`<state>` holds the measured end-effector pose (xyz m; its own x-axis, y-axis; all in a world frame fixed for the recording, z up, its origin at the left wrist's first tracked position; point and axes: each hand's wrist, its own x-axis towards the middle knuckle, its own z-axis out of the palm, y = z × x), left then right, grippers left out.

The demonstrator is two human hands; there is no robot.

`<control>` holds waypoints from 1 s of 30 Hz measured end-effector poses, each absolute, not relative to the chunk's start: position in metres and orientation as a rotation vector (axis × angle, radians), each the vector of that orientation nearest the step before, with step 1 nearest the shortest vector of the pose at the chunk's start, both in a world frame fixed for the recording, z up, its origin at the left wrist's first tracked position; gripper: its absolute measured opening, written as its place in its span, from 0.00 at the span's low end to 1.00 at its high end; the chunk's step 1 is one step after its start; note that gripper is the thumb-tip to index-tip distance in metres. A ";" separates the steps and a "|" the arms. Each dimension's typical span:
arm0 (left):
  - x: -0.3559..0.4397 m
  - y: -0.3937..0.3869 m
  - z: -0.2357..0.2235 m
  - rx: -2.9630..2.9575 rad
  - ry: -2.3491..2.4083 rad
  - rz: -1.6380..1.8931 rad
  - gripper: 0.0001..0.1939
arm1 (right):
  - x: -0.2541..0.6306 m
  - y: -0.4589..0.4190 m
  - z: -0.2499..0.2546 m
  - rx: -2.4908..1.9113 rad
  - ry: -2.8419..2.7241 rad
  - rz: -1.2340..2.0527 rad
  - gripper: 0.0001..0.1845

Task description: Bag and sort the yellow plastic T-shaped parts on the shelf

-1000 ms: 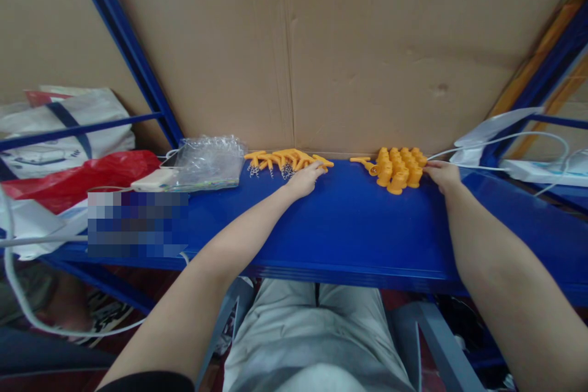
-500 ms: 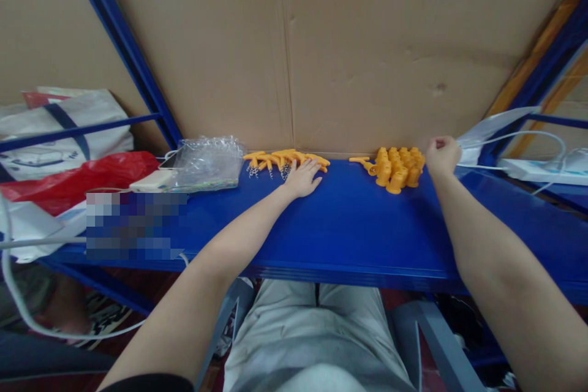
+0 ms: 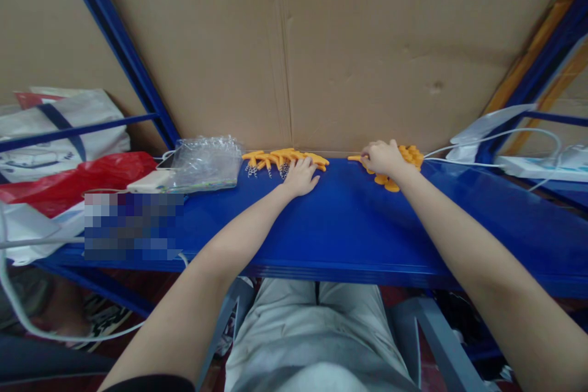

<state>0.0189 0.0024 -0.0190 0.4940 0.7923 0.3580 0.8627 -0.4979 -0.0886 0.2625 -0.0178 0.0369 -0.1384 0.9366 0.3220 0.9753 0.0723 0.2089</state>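
Observation:
My left hand (image 3: 301, 178) lies with spread fingers over the right end of a row of orange plastic pieces (image 3: 280, 156). Thin metal spirals, like those of corkscrews, stick out of several of them toward me. My right hand (image 3: 382, 158) is above the left side of a cluster of orange cylindrical pieces (image 3: 411, 155), covering many of them. Its fingers are curled down and closed beside a loose orange piece (image 3: 354, 158). What lies between those fingertips is hidden.
Both rows stand at the back of a blue shelf (image 3: 340, 220), against a cardboard wall (image 3: 349, 61). On the left are a clear plastic package (image 3: 206, 162), a red bag (image 3: 87, 177) and a white adapter (image 3: 149, 181). A white cable (image 3: 528, 131) loops at the right.
My right hand rose from the right side of the orange cylinders, then moved left and down over their left side. My left hand slid slightly back and flattened on the orange pieces.

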 end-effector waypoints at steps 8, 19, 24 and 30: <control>0.018 0.009 -0.023 -2.506 -1.306 -0.473 0.18 | 0.267 -0.008 0.010 -2.068 -2.405 -0.607 0.19; 0.021 0.016 -0.031 -2.580 -1.400 -0.435 0.23 | 0.273 0.004 -0.006 -2.071 -2.378 -0.735 0.20; 0.019 0.019 -0.031 -2.617 -1.404 -0.353 0.26 | 0.266 -0.008 0.001 -2.026 -2.284 -0.796 0.24; 0.019 0.017 -0.031 -2.602 -1.375 -0.397 0.25 | 0.261 -0.008 0.009 -1.896 -2.114 -0.834 0.25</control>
<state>0.0189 0.0171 -0.0306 0.5389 0.7824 0.3121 0.8282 -0.5597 -0.0271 0.2612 -0.0083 0.0087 -0.1695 0.8564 0.4876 0.9587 0.0287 0.2829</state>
